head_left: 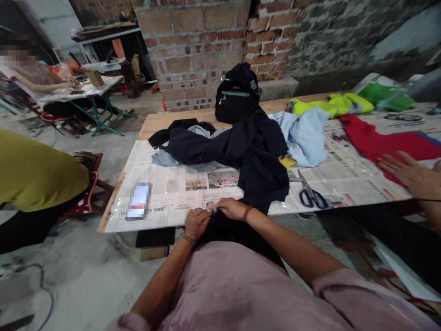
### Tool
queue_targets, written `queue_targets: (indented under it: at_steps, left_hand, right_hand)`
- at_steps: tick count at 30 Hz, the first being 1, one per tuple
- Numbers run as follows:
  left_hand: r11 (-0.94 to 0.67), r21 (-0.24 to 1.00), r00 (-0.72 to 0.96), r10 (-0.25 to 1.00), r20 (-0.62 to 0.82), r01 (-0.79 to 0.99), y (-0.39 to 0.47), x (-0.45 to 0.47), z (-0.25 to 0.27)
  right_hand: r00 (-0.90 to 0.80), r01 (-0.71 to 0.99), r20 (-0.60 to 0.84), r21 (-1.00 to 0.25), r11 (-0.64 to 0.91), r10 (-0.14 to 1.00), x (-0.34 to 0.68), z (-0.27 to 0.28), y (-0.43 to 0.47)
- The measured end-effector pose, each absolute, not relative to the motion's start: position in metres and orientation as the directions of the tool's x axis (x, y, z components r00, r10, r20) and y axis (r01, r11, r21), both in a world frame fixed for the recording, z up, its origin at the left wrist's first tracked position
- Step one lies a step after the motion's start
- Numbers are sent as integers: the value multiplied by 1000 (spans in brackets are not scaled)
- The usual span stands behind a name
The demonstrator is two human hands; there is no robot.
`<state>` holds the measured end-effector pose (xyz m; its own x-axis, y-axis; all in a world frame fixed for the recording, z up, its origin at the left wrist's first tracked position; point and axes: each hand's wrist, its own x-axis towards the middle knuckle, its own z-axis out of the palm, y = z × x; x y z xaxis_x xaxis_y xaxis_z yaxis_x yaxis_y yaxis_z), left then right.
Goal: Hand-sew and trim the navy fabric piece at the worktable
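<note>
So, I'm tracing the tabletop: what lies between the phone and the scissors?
In the head view, newspaper and part of the dark garment lie between the phone and the blue-handled scissors.

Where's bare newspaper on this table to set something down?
Newspaper between phone and dark cloth; also right of the scissors, in front of the red cloth. Crowded: centre, where dark cloth, light blue cloth and black bag bunch together.

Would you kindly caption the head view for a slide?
Left hand, right hand close together near dark cloth on newspaper.
</note>
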<state>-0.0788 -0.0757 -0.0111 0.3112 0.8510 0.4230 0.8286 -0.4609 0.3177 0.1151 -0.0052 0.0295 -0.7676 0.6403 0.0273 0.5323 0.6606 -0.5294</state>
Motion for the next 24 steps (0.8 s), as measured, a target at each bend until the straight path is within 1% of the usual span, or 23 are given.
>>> queue_targets:
  at_steps: [3, 7, 12, 15, 18, 20, 21, 22, 24]
  left_hand:
    - [-471, 323, 311, 843, 439, 821, -74, -78, -10]
    - [-483, 347, 303, 835, 459, 804, -68, -73, -8]
    - [-507, 369, 304, 820, 486, 779, -58, -65, -8]
    - [-499, 424, 291, 836, 465, 756, -54, -62, -7]
    - [-494, 523, 276, 855, 440, 695, -53, -61, -3]
    - [-479, 614, 265, 873, 410, 628, -52, -60, 2]
    - [-461, 666, 260, 886, 384, 586, -51, -60, 5]
    - [-431, 722, 252, 902, 350, 541, -51, -60, 8]
    - [-329, 833, 233, 941, 247, 445, -49, -61, 15]
  right_hand:
    - [-777, 538, 5, -514, 667, 630, 114, 30, -5]
    - [-807, 522, -26, -498, 693, 589, 116, 35, -2]
    - [-846, 475, -23, -490, 731, 533, 119, 46, 10]
    - [-865, 441, -19, -503, 743, 501, 120, 50, 17]
    - [-873, 409, -11, -561, 720, 487, 121, 53, 23]
    - [-870, 404, -40, -630, 663, 492, 122, 54, 27]
    - [-859, 422, -86, -675, 605, 504, 123, 54, 28]
    - [-841, 456, -156, -720, 524, 518, 123, 54, 30]
    - [-790, 529, -323, -789, 312, 521, 125, 54, 31]
